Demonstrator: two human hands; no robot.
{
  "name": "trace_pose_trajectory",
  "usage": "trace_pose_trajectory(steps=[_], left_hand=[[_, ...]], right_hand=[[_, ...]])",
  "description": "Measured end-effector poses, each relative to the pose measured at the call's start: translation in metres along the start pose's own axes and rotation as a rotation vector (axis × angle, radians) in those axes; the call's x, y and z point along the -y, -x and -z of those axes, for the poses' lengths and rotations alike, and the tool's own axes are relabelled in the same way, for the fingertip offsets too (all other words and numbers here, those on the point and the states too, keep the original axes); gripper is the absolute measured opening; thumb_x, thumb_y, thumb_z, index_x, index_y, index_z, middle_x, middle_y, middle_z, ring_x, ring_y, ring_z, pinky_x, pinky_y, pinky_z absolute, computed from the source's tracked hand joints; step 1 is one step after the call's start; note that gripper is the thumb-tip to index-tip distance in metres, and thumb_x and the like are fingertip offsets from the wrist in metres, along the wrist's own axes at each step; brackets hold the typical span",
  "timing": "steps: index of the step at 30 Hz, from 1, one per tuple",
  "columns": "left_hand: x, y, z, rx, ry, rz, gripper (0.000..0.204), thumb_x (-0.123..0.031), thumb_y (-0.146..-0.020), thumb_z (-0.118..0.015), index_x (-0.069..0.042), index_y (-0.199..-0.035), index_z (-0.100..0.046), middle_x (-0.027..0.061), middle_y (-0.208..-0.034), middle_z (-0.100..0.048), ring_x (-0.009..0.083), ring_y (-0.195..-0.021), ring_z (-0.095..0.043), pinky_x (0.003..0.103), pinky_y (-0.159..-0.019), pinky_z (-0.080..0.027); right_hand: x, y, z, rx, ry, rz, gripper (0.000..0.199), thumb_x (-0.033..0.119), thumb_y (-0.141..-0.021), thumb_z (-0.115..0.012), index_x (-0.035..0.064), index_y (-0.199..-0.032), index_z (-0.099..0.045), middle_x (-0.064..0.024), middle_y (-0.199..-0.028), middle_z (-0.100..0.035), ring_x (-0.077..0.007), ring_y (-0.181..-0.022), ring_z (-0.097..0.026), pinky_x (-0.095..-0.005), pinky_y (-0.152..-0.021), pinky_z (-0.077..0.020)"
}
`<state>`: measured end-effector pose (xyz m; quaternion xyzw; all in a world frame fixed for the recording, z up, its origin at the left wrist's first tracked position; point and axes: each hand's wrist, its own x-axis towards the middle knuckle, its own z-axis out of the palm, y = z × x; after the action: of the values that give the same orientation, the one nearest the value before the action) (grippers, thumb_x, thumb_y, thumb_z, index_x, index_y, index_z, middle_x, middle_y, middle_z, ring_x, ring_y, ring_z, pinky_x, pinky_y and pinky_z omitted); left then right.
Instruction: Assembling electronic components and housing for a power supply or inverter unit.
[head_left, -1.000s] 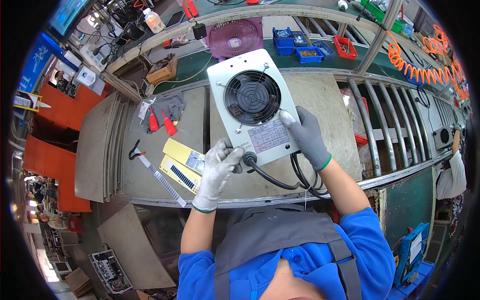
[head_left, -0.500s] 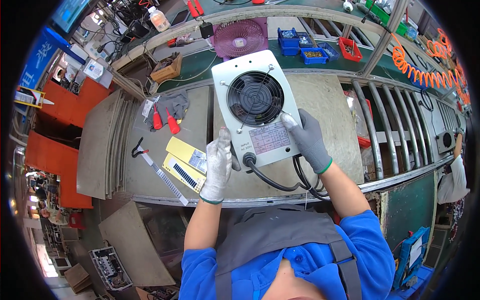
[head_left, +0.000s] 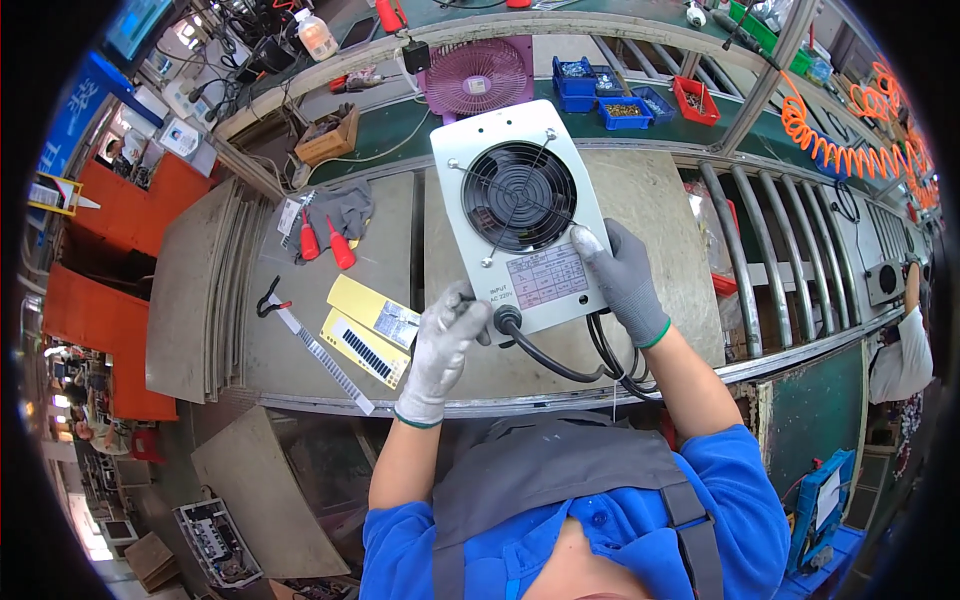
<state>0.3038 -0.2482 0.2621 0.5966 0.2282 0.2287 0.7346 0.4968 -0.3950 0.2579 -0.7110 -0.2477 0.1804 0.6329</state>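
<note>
A pale grey metal box with a built-in black fan (head_left: 519, 197) is tilted up before me, its fan face toward me. A black power cord (head_left: 550, 361) leaves a round cable fitting (head_left: 507, 319) at its lower left corner. My right hand (head_left: 628, 282), in a grey glove with whitish fingertips, grips the lower right edge, thumb on the front by the printed label (head_left: 547, 275). Beside the cable fitting is my left hand (head_left: 440, 350), in a dirty white glove. Its fingers are bent and apart; whether they touch the box is hard to tell.
Left on the bench lie a yellow label sheet (head_left: 365, 330), a white label strip (head_left: 325, 355), two red-handled tools (head_left: 341, 250) and a grey cloth (head_left: 345, 207). Blue parts bins (head_left: 626, 112), a red bin (head_left: 695, 100) and a purple fan (head_left: 478, 80) stand behind. Rollers (head_left: 780, 260) run right.
My left hand has moved off the box's left edge, its fingers bending near the cable fitting. The box has shifted slightly right, with my right hand still holding it.
</note>
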Motion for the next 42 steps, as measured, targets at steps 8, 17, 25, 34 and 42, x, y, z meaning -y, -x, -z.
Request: trace_pose_trajectory(steps=[8,17,25,34,42], left_hand=[[0.006,-0.013,-0.012,-0.152,-0.100,-0.061,0.036,-0.034,-0.103,-0.060,-0.003,-0.087,-0.064,-0.0016,-0.070,-0.057,0.0045,-0.059,-0.050,0.023,-0.052,-0.039],[-0.025,-0.012,-0.018,-0.009,-0.153,0.074,0.026,-0.028,-0.096,-0.069,-0.003,-0.091,-0.069,-0.0003,-0.069,-0.065,0.0022,-0.054,-0.053,0.020,-0.044,-0.034],[-0.010,-0.023,-0.016,-0.192,-0.210,0.023,0.038,-0.039,-0.100,-0.064,-0.007,-0.080,-0.065,-0.0073,-0.067,-0.055,0.0020,-0.055,-0.043,0.022,-0.048,-0.030],[0.023,-0.035,0.008,-0.304,0.026,-0.064,0.041,-0.043,-0.106,-0.053,-0.006,-0.092,-0.065,-0.0034,-0.079,-0.060,0.0033,-0.065,-0.054,0.024,-0.057,-0.044],[0.019,-0.036,0.005,-0.338,-0.070,-0.073,0.054,-0.047,-0.107,-0.050,-0.007,-0.071,-0.059,-0.0063,-0.066,-0.046,0.0041,-0.063,-0.038,0.026,-0.055,-0.034]], right_hand=[[-0.004,-0.001,0.001,0.014,0.028,0.013,0.045,0.042,-0.094,-0.070,-0.0024,-0.092,-0.063,-0.0105,-0.077,-0.064,-0.0140,-0.070,-0.061,-0.0322,-0.065,-0.0503],[-0.005,-0.002,0.000,0.004,0.036,0.027,0.047,0.045,-0.092,-0.070,-0.0018,-0.092,-0.063,-0.0121,-0.077,-0.065,-0.0163,-0.071,-0.063,-0.0340,-0.066,-0.0510],[-0.004,-0.004,-0.005,0.017,0.100,0.050,0.052,0.050,-0.093,-0.067,-0.0023,-0.091,-0.063,-0.0145,-0.076,-0.065,-0.0183,-0.070,-0.062,-0.0355,-0.067,-0.0509],[0.001,0.012,0.010,0.179,-0.222,-0.029,0.047,0.046,-0.104,-0.051,-0.0001,-0.104,-0.062,-0.0064,-0.089,-0.065,-0.0099,-0.077,-0.060,-0.0285,-0.070,-0.0510],[0.024,0.018,0.016,0.290,0.027,0.023,0.047,0.038,-0.090,-0.071,-0.0003,-0.114,-0.061,-0.0147,-0.097,-0.069,-0.0154,-0.083,-0.067,-0.0309,-0.073,-0.0541]])
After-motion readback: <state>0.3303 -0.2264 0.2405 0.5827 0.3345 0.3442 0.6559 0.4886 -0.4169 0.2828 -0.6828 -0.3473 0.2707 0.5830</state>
